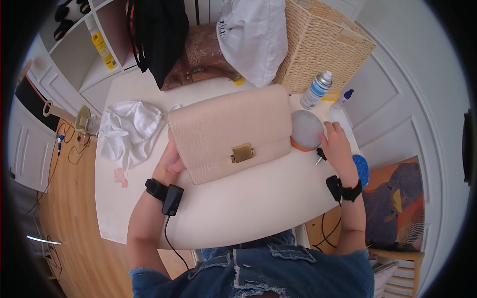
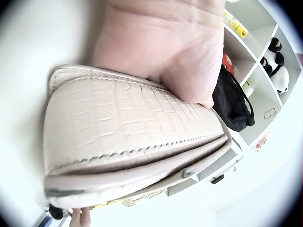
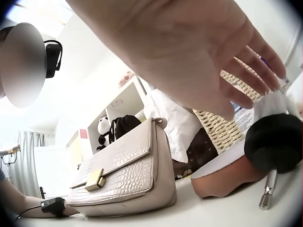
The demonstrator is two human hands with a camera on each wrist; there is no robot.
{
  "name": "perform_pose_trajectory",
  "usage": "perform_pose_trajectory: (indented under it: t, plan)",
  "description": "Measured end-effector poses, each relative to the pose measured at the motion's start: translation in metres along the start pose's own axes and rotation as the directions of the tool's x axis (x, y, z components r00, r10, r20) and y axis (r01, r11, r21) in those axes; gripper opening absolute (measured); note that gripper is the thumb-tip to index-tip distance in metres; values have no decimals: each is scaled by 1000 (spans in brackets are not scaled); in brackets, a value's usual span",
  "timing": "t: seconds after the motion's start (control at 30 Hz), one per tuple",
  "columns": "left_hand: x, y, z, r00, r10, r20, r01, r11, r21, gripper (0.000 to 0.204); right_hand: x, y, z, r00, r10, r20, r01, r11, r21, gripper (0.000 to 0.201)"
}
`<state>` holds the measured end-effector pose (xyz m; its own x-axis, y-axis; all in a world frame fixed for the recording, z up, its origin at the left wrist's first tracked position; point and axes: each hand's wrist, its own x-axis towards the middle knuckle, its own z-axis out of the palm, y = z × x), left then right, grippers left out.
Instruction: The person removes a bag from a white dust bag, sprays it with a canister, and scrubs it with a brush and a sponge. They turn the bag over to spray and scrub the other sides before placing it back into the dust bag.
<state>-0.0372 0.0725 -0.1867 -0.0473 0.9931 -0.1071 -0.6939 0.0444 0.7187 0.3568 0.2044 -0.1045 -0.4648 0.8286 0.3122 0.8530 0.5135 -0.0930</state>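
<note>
A pale pink crocodile-textured handbag (image 1: 231, 129) with a brass clasp (image 1: 243, 153) stands leaning on the table. At its left side is my left hand (image 1: 173, 158), the palm against the bag in the left wrist view and the fingers hidden behind it. My right hand (image 1: 338, 144) holds nothing, its fingers spread beside a round pad (image 1: 306, 130), grey on top and orange-brown at the side. Near those fingertips in the right wrist view is a black drill brush (image 3: 274, 142) with white bristles and a metal shank (image 3: 268, 191).
Left of the bag lies a white satin pouch (image 1: 131, 131). A spray can (image 1: 316, 90), a small blue-capped bottle (image 1: 343, 99) and a woven basket (image 1: 318, 44) are at the back right. A blue pad (image 1: 361, 170) sits at the right edge. Bags line the back.
</note>
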Motion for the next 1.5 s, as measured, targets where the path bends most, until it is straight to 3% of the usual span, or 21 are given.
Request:
perform_pose_trajectory:
  t: [0.07, 0.13, 0.2, 0.27, 0.33, 0.53, 0.6, 0.63, 0.7, 0.77, 0.83, 0.87, 0.93, 0.97, 1.03, 1.07, 1.13, 1.27, 1.33, 1.43, 1.5]
  plan:
    - [1, 0, 3, 999, -10, 34, 11, 999, -41, 71, 16, 8, 12, 997, 34, 63, -35, 999, 22, 36]
    - [2, -1, 3, 998, -18, 60, 34, 960, -279, 53, 31, 14, 19, 990, 61, 126, -67, 997, 44, 41]
    - [1, 2, 11, 998, -9, 69, 28, 960, -278, 54, 46, 16, 21, 925, 101, 367, -158, 979, 129, 59]
    - [2, 3, 8, 997, 2, 71, 18, 959, -281, 55, 56, 14, 19, 902, 113, 417, -204, 962, 181, 62]
    - [7, -1, -3, 998, -53, 46, 60, 982, -177, 76, 61, 14, 21, 874, 119, 471, -251, 941, 227, 64]
    - [5, 2, 9, 1000, -8, -23, 6, 997, -73, 78, 66, 37, 7, 951, 15, 310, -127, 930, 346, 55]
    - [7, 2, 4, 1000, -17, -11, 16, 994, -113, 79, 65, 34, -28, 952, 120, 282, -261, 801, 540, 40]
    - [8, 1, 2, 999, -40, 13, 42, 989, -141, 79, 65, 31, -39, 955, 100, 279, -241, 809, 535, 40]
    - [7, 3, 6, 999, -29, -13, 27, 991, -132, 80, 66, 23, -64, 979, 200, 36, -170, 709, 684, 32]
    - [9, 3, 6, 999, -27, -31, 23, 993, -116, 81, 66, -2, -81, 981, 192, 3, -127, 635, 762, 30]
    - [14, 1, -2, 996, -75, 45, 83, 973, -216, 80, 65, -26, -85, 998, 42, -40, 9, 567, 824, 28]
    - [15, 0, -2, 997, -67, 46, 76, 974, -214, 80, 65, -35, -82, 998, 37, -46, 17, 566, 824, 28]
    - [15, 3, -3, 993, -82, 84, 98, 972, -212, 79, 68, -48, -74, 990, -138, -11, 91, 587, 804, 27]
    - [14, 5, 1, 994, -72, 79, 87, 975, -203, 79, 72, -52, -74, 989, -145, -21, 102, 579, 809, 27]
    - [11, 7, 8, 997, -35, 76, 55, 957, -284, 65, 76, -57, -75, 985, -172, -3, 132, 746, 653, 28]
    - [10, 8, 8, 997, -38, 73, 57, 959, -279, 65, 78, -56, -73, 986, -169, -3, 130, 743, 657, 28]
    - [9, 6, 8, 999, -6, 32, 9, 995, -95, 77, 79, -48, -72, 992, -124, -4, 99, 773, 627, 30]
    - [3, 5, 11, 999, -3, -33, 2, 1000, -10, 77, 73, -75, -64, 989, -143, -49, 146, 817, 558, 31]
    - [4, 3, 5, 1000, 3, -1, -3, 998, -56, 77, 71, -88, -58, 951, -285, 116, 160, 781, 604, 33]
    - [7, 4, 1, 995, -32, 93, 46, 988, -149, 77, 74, -76, -51, 969, -233, 84, 148, 817, 557, 35]
    - [5, 4, 4, 999, -37, 35, 41, 993, -111, 78, 80, -55, -55, 991, -128, 39, 90, 849, 520, 35]
